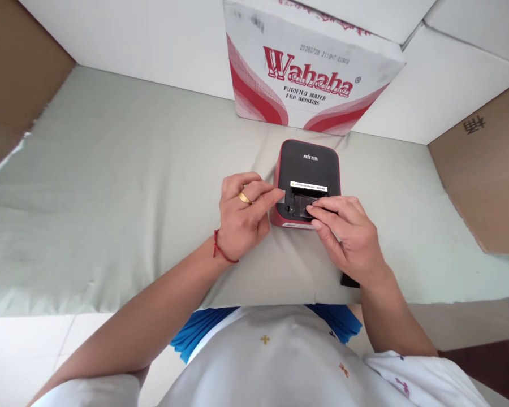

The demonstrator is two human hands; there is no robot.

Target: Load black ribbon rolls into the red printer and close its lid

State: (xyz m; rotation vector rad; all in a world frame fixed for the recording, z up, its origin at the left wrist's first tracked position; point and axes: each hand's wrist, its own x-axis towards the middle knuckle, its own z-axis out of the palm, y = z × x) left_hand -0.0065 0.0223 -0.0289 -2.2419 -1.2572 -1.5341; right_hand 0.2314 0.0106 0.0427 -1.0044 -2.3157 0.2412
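Note:
A small black printer [309, 164] with red sides and a white warning strip lies on the cloth in front of me. My left hand [248, 212] has its thumb and forefinger pinched at the printer's left edge. A small greyish patch [282, 196] shows at those fingertips, and whether it is held I cannot make out. On the lower part of the printer's top sits a dark, shiny rectangular piece [302, 206]. My right hand [348, 234] has its bunched fingertips on the right end of that piece, partly covering it.
Behind the printer stands a white and red Wahaha water carton [309, 85]. Brown cardboard [487, 164] flanks the right side, and more brown board [21, 73] the left. Pale green cloth [110, 186] covers the table. A black object [350, 280] pokes out beneath my right wrist.

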